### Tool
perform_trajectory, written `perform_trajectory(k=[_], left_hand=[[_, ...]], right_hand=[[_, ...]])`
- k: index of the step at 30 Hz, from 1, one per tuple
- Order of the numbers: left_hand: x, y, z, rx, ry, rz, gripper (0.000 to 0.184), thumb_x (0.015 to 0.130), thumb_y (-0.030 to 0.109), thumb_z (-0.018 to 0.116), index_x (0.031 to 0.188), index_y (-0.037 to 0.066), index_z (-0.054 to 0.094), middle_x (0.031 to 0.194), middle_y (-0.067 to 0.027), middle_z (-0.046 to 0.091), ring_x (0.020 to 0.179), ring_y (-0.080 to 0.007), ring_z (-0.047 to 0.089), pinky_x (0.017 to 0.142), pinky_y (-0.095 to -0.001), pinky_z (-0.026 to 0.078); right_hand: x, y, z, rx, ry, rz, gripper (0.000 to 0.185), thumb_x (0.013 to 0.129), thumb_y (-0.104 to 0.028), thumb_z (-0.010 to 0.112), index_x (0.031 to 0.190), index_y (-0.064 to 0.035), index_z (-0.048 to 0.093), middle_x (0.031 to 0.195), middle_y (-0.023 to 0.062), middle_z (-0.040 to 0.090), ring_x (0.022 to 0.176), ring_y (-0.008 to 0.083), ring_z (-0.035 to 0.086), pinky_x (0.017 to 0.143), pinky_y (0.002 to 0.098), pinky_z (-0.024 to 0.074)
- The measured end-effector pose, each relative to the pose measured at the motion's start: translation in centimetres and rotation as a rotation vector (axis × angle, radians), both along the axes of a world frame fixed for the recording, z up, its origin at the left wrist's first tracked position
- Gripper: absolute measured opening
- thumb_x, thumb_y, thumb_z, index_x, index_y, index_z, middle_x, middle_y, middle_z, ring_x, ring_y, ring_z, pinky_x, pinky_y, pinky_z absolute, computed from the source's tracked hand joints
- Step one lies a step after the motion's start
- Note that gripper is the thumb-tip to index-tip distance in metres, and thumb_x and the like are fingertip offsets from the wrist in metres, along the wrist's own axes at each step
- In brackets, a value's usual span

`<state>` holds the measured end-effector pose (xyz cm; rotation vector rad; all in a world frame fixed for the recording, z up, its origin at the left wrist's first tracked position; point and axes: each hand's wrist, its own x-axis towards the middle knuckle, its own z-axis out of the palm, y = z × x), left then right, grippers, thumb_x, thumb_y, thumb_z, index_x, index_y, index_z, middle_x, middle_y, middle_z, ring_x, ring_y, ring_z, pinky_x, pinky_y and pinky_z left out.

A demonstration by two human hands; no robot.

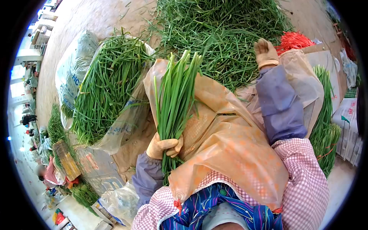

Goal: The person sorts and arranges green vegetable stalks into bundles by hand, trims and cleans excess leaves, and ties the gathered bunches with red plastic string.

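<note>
A bundle of long green stalks [174, 103] stands upright in front of the plastic apron, pale cut ends at the top. My left hand [165, 147], in a tan glove, is wrapped round its lower part. My right hand [265, 53], also gloved, is held out at the upper right, away from the bundle, with its fingers stretched and slightly blurred. It is over the edge of a large heap of loose green leaves [226, 46]. Just right of that hand are red ties [294, 41]. Nothing shows in my right hand.
An open plastic bag of stalks [111, 84] lies to the left. Tied bundles [324, 130] lie at the right beside a white crate [347, 126]. Flattened cardboard [99, 168] and a yellow board [66, 160] are at lower left. People are farther off at the left edge.
</note>
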<state>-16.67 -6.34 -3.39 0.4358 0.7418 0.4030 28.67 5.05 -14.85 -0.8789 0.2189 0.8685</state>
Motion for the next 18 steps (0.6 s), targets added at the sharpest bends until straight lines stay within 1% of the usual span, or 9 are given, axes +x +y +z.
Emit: perform_trajectory(k=[2, 3, 5, 6, 8, 10, 11, 15, 18], left_hand=[[0.5, 0.1, 0.6, 0.024, 0.067, 0.011, 0.041, 0.079, 0.011, 0.067, 0.116, 0.003, 0.051, 0.071, -0.0099, 0.058, 0.04, -0.0094, 0.038, 0.039, -0.024, 0.033], [0.8, 0.0, 1.1, 0.032, 0.103, 0.019, 0.041, 0.078, 0.011, 0.068, 0.114, 0.003, 0.052, 0.072, -0.0095, 0.059, 0.041, -0.0094, 0.039, 0.04, -0.0234, 0.033], [2.4, -0.1, 2.9, 0.105, 0.334, -0.005, 0.036, 0.078, 0.01, 0.067, 0.111, 0.003, 0.054, 0.073, -0.0092, 0.06, 0.042, -0.0085, 0.04, 0.04, -0.0226, 0.032], [3.0, -0.1, 3.4, 0.142, 0.449, -0.021, 0.033, 0.078, 0.009, 0.067, 0.109, 0.003, 0.055, 0.074, -0.009, 0.061, 0.042, -0.008, 0.04, 0.041, -0.0223, 0.032], [3.2, -0.4, 2.7, 0.393, 0.611, -0.045, 0.039, 0.079, 0.01, 0.067, 0.115, 0.002, 0.056, 0.077, -0.0114, 0.065, 0.051, -0.0168, 0.054, 0.049, -0.0306, 0.044], [3.3, -2.0, 0.9, 0.757, 0.843, -0.007, 0.044, 0.079, 0.011, 0.067, 0.121, 0.001, 0.055, 0.079, -0.014, 0.067, 0.058, -0.0232, 0.062, 0.057, -0.0361, 0.05], [4.1, -1.7, 2.6, 0.847, 0.961, -0.117, 0.062, 0.078, 0.008, 0.064, 0.137, 0.003, 0.043, 0.086, -0.021, 0.067, 0.078, -0.0343, 0.068, 0.071, -0.0431, 0.053], [5.9, -1.5, 5.2, 1.07, 1.223, -0.396, 0.091, 0.071, 0.002, 0.061, 0.151, 0.013, 0.019, 0.093, -0.024, 0.065, 0.087, -0.041, 0.064, 0.073, -0.0486, 0.052], [6.5, -2.0, 4.9, 1.249, 1.252, -0.508, 0.091, 0.071, 0.004, 0.064, 0.151, 0.012, 0.02, 0.097, -0.0217, 0.063, 0.081, -0.0391, 0.064, 0.068, -0.0475, 0.053]], right_hand=[[1.5, -1.3, -1.1, -0.056, 0.037, 0.074, 0.03, 0.098, -0.028, 0.046, 0.104, -0.0009, 0.057, 0.097, 0.0174, 0.067, 0.094, 0.0297, 0.065, 0.088, 0.0488, 0.0537], [0.8, -1.7, -2.4, 0.112, 0.215, 0.357, 0.035, 0.099, -0.034, 0.045, 0.109, -0.0015, 0.053, 0.101, 0.0199, 0.065, 0.095, 0.0331, 0.064, 0.088, 0.0506, 0.0529], [-7.5, -3.3, 3.8, -0.033, 0.222, 0.573, 0.054, 0.094, -0.05, 0.049, 0.122, -0.0053, 0.039, 0.116, 0.0284, 0.057, 0.103, 0.0405, 0.06, 0.088, 0.0555, 0.0497], [-9.5, -3.9, 1.4, 0.291, 0.309, 0.929, 0.071, 0.089, -0.058, 0.054, 0.133, -0.0076, 0.03, 0.129, 0.0271, 0.049, 0.113, 0.0382, 0.055, 0.096, 0.0555, 0.0445], [-16.5, -6.3, 5.8, 0.557, 0.432, 1.063, 0.086, 0.085, -0.061, 0.057, 0.144, -0.0108, 0.02, 0.137, 0.0222, 0.045, 0.123, 0.0353, 0.048, 0.106, 0.0519, 0.0367], [-18.0, -6.6, 9.7, 0.639, 0.132, 1.123, 0.091, 0.085, -0.061, 0.057, 0.148, -0.0105, 0.016, 0.142, 0.0184, 0.041, 0.128, 0.0323, 0.044, 0.11, 0.0481, 0.0328], [-18.6, -6.7, 10.7, 0.679, -0.022, 1.143, 0.093, 0.085, -0.061, 0.058, 0.149, -0.0103, 0.014, 0.144, 0.0165, 0.039, 0.13, 0.0307, 0.042, 0.112, 0.0462, 0.0309], [-18.8, -7.0, 10.7, 0.515, 0.272, 1.033, 0.071, 0.08, -0.055, 0.068, 0.133, -0.0124, 0.048, 0.12, 0.0088, 0.061, 0.109, 0.0242, 0.06, 0.096, 0.042, 0.0493], [-17.3, -5.7, 10.5, 0.392, 0.639, 0.998, 0.05, 0.081, -0.043, 0.074, 0.117, -0.0119, 0.06, 0.102, 0.0119, 0.066, 0.097, 0.0256, 0.066, 0.084, 0.0434, 0.0559]])
